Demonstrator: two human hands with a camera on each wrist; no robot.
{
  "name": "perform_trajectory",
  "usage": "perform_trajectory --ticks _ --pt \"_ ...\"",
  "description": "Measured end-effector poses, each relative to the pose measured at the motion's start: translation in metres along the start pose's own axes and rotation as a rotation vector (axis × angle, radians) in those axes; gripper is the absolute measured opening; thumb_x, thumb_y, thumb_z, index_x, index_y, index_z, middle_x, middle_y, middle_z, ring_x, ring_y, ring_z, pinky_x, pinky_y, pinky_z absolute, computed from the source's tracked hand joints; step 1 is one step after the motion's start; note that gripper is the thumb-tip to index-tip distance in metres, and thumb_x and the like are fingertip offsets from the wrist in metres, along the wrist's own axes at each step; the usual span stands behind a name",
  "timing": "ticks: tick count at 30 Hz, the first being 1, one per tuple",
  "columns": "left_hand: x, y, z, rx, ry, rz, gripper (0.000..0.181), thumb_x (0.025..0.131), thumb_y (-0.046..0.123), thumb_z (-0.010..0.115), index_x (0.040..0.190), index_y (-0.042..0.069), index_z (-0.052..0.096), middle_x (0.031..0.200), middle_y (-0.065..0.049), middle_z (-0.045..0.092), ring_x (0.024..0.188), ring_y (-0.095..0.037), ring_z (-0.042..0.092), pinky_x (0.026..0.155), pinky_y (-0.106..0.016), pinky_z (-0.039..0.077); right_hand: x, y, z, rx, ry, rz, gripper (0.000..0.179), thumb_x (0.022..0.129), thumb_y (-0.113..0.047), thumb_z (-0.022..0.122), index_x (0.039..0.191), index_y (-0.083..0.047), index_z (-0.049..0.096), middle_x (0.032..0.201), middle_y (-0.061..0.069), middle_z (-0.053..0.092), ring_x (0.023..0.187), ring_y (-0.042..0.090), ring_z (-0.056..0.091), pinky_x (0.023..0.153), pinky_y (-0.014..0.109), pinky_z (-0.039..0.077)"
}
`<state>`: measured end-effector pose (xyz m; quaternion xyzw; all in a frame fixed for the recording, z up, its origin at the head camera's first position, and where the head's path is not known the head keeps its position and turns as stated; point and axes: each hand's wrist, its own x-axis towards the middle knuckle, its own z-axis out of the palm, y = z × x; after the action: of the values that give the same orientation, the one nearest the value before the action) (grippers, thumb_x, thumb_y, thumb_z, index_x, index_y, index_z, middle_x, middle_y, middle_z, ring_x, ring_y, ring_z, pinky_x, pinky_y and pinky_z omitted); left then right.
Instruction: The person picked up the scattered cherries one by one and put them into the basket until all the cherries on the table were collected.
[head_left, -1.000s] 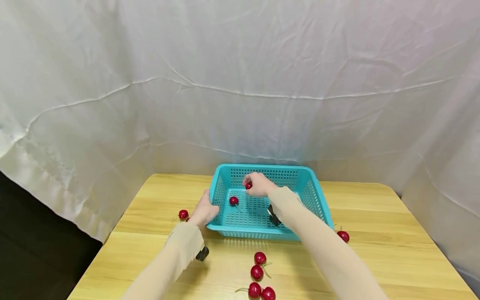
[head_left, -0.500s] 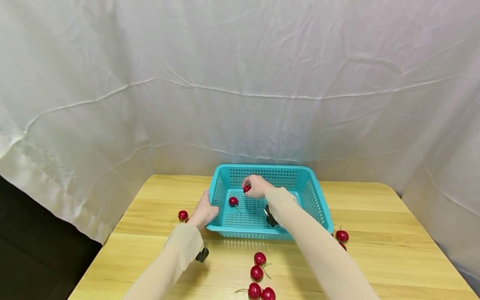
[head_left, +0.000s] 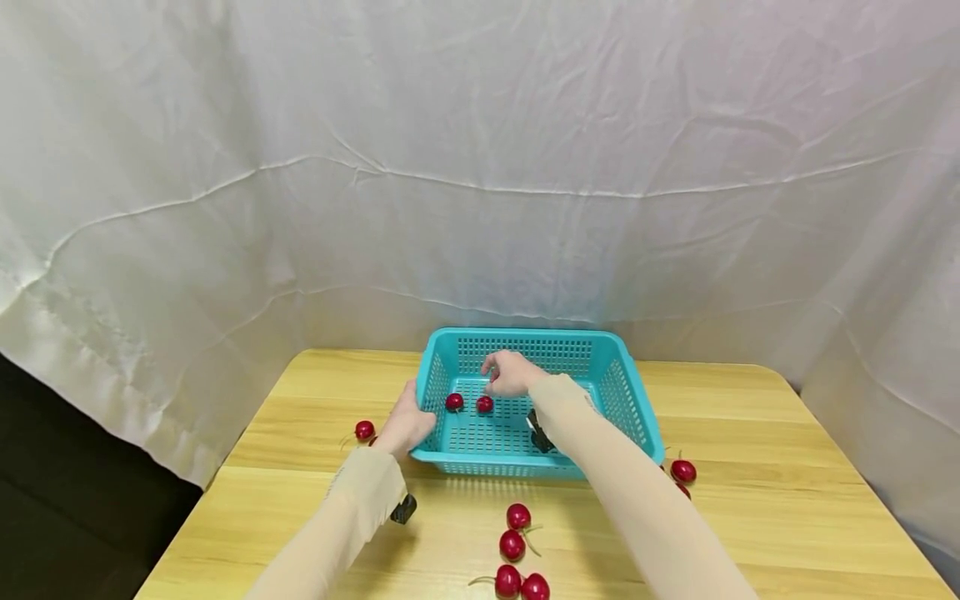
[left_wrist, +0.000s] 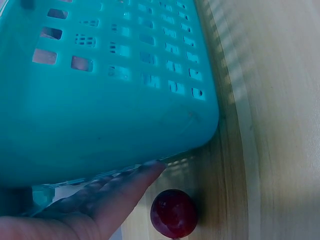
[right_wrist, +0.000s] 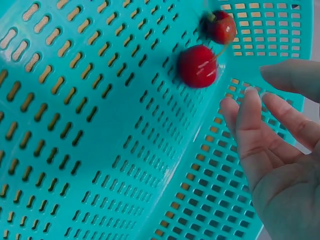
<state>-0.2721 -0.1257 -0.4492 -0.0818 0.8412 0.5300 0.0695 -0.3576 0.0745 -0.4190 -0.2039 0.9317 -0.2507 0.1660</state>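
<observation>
Two red cherries lie on the floor of the turquoise plastic basket [head_left: 495, 462], one cherry [head_left: 454, 402] left of the other cherry [head_left: 484, 404]. My right hand [head_left: 510, 372] hovers inside the basket just above them. In the right wrist view, that hand [right_wrist: 280, 150] has its fingers loosely bent and apart, touching neither cherry [right_wrist: 198, 66]. At the basket's left side my left hand [head_left: 407, 423] holds the rim, thumb over the edge and fingers along the outer wall. From the left wrist, the fingers [left_wrist: 125, 195] lie against the basket, close to a cherry [left_wrist: 174, 213] on the table.
Several cherries [head_left: 512, 546] with stems lie on the wooden table [head_left: 750, 533] in front of the basket. More cherries lie left of it [head_left: 364, 431] and right of it [head_left: 683, 471], partly hidden by my arms. A pale curtain [head_left: 480, 167] hangs behind the table.
My right hand let go of the cherry it held, which now lies on the basket floor. The other cherry inside has shifted slightly left. My left hand stays at the rim.
</observation>
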Motion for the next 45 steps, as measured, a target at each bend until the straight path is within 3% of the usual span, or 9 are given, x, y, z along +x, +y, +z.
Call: perform_trajectory --ticks 9,16,29,40,45 --pt "0.001 -0.001 -0.001 -0.014 -0.009 -0.013 0.079 0.088 -0.012 0.048 0.158 0.011 0.02 0.158 -0.022 0.037 0.143 -0.044 0.039 0.113 -0.069 0.036 -0.005 0.003 -0.008 -0.02 0.004 -0.035 0.031 0.095 -0.015 0.065 0.126 -0.011 0.064 0.113 0.009 0.069 0.101 0.022 0.065 0.084 0.039 0.057" --pt "0.002 0.0 -0.004 -0.004 -0.006 -0.008 0.079 0.088 -0.011 0.049 0.158 0.011 0.02 0.158 -0.021 0.037 0.143 -0.044 0.04 0.114 -0.068 0.035 -0.021 -0.006 -0.024 -0.078 0.005 -0.123 0.028 0.099 -0.016 0.06 0.127 -0.013 0.063 0.123 0.012 0.067 0.113 0.025 0.064 0.093 0.042 0.056" --pt "0.006 0.0 -0.005 0.007 -0.007 0.017 0.075 0.088 -0.008 0.048 0.156 0.01 0.022 0.157 -0.022 0.038 0.142 -0.043 0.041 0.114 -0.066 0.037 -0.076 -0.028 -0.054 0.0 0.12 -0.306 0.028 0.098 -0.016 0.062 0.125 -0.011 0.063 0.123 0.007 0.068 0.109 0.021 0.067 0.092 0.037 0.058" --pt "0.004 0.0 -0.007 0.017 -0.015 0.012 0.077 0.087 -0.009 0.047 0.157 0.01 0.02 0.157 -0.021 0.038 0.142 -0.043 0.041 0.114 -0.066 0.037 -0.129 -0.026 -0.04 -0.028 0.193 -0.411 0.03 0.095 -0.013 0.064 0.125 -0.009 0.063 0.126 0.006 0.067 0.106 0.022 0.068 0.089 0.035 0.06" --pt "0.003 0.001 -0.007 0.003 -0.015 0.008 0.076 0.087 -0.009 0.047 0.156 0.01 0.021 0.156 -0.022 0.039 0.141 -0.042 0.042 0.114 -0.066 0.037 -0.15 -0.019 -0.027 -0.096 0.269 -0.531 0.026 0.093 -0.011 0.065 0.119 -0.011 0.064 0.119 0.003 0.068 0.103 0.018 0.067 0.083 0.029 0.059"
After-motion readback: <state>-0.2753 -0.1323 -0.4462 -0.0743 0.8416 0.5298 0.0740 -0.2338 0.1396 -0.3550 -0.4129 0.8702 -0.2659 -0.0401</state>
